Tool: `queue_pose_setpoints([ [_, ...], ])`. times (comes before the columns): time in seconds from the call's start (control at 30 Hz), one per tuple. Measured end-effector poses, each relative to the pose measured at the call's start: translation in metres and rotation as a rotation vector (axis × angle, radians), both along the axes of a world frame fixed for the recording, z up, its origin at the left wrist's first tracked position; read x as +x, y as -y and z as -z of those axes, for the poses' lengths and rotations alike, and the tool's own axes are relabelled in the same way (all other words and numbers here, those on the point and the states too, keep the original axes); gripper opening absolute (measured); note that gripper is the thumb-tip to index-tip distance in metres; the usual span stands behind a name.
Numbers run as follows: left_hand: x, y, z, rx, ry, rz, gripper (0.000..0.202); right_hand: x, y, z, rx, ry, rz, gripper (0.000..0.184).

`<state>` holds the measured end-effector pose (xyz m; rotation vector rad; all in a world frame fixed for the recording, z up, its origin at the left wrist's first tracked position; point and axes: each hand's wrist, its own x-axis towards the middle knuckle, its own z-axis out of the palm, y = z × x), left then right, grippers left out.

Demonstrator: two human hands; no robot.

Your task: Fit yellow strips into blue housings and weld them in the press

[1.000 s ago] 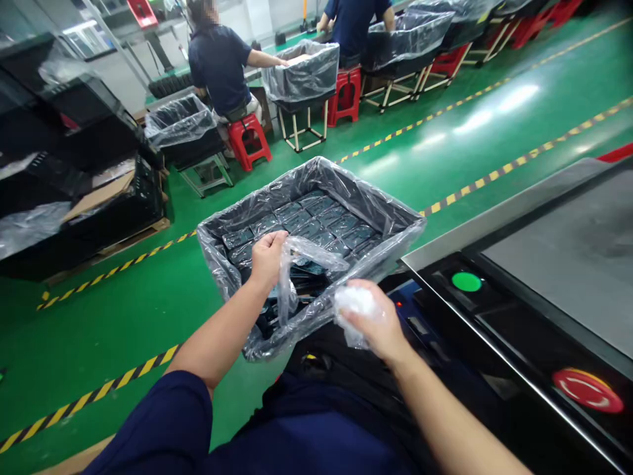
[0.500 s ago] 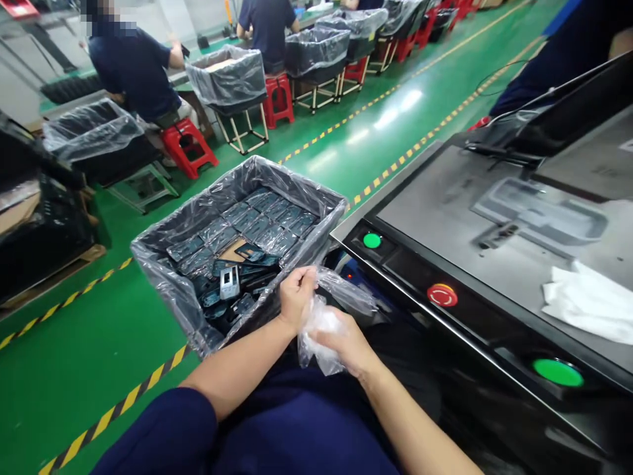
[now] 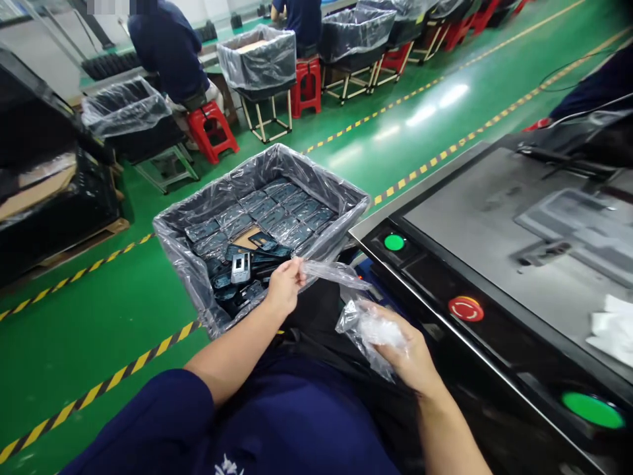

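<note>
My left hand (image 3: 285, 285) pinches the end of a clear plastic strip (image 3: 333, 272), which stretches rightward above my lap. To its right, my right hand (image 3: 403, 343) is closed around a crumpled clear plastic bag (image 3: 368, 330); something white shows through the plastic, but I cannot make out what. Just beyond my left hand stands a bin (image 3: 180, 254) lined with clear plastic. Dark flat cases lie in rows inside it, with loose ones piled at the near side. On that pile rests a grey case (image 3: 241, 268) with a rectangular cutout.
On the right is a machine (image 3: 445, 218) with green buttons (image 3: 394, 242) and a red emergency stop (image 3: 465, 308). A white cloth (image 3: 613, 330) lies on it. Behind the bin, people sit on red stools (image 3: 212, 128) beside lined bins (image 3: 257, 63). Striped tape (image 3: 113, 373) marks the green floor.
My hands have moved apart: the right has swung right with the crumpled bag, while the left keeps the plastic strip. The view has shifted, so the bin appears farther right.
</note>
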<state>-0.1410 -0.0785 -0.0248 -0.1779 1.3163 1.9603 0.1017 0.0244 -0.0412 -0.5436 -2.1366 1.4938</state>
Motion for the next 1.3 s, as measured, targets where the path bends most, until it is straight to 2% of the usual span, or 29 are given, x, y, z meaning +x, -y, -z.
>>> queue_pose_setpoints([
  [0.1,-0.010,0.007,-0.002,0.004,0.029,0.031,0.037,0.001,0.000,-0.021,0.239,0.009,-0.021,0.046],
  [0.17,-0.014,0.009,-0.003,0.008,0.014,0.052,0.038,0.000,0.003,-0.037,0.329,0.040,-0.079,0.052],
  [0.3,-0.013,0.008,-0.006,0.019,-0.104,0.113,0.044,-0.001,0.009,-0.064,0.333,0.096,-0.225,0.064],
  [0.4,-0.009,0.006,-0.008,0.014,-0.197,0.191,0.048,-0.002,0.012,-0.072,0.304,0.145,-0.299,0.071],
  [0.6,0.002,-0.002,-0.009,0.011,-0.258,0.357,0.051,-0.011,0.017,-0.065,0.182,0.086,-0.406,0.080],
  [0.67,0.008,-0.003,-0.006,-0.027,-0.318,0.334,0.054,-0.012,0.019,-0.061,0.154,0.067,-0.379,0.079],
  [0.77,0.020,0.001,-0.002,-0.195,-0.632,0.153,0.056,-0.013,0.021,-0.057,0.130,0.071,-0.292,0.076],
  [0.8,0.025,0.004,-0.002,-0.238,-0.765,0.130,0.053,-0.013,0.022,-0.056,0.119,0.080,-0.270,0.076],
  [0.87,0.036,0.013,-0.003,-0.272,-1.008,0.185,0.049,-0.013,0.024,-0.053,0.094,0.101,-0.245,0.076],
  [0.93,0.047,0.022,-0.005,-0.300,-1.228,0.196,0.057,-0.013,0.027,-0.049,0.084,0.125,-0.237,0.079],
  [1.03,0.055,0.028,-0.008,-0.387,-1.532,0.000,0.079,-0.013,0.032,-0.039,0.090,0.173,-0.214,0.086],
  [1.07,0.056,0.029,-0.008,-0.408,-1.578,-0.042,0.082,-0.014,0.033,-0.036,0.091,0.188,-0.204,0.086],
  [1.1,0.055,0.030,-0.009,-0.418,-1.586,-0.033,0.081,-0.015,0.035,-0.033,0.090,0.204,-0.197,0.086],
  [1.17,0.051,0.030,-0.009,-0.401,-1.486,0.154,0.070,-0.017,0.039,-0.028,0.082,0.224,-0.198,0.084],
  [1.27,0.047,0.032,-0.009,-0.308,-1.081,0.627,0.057,-0.019,0.045,-0.024,0.053,0.236,-0.214,0.082],
  [1.3,0.046,0.032,-0.008,-0.263,-0.943,0.742,0.055,-0.020,0.045,-0.022,0.039,0.241,-0.219,0.082],
])
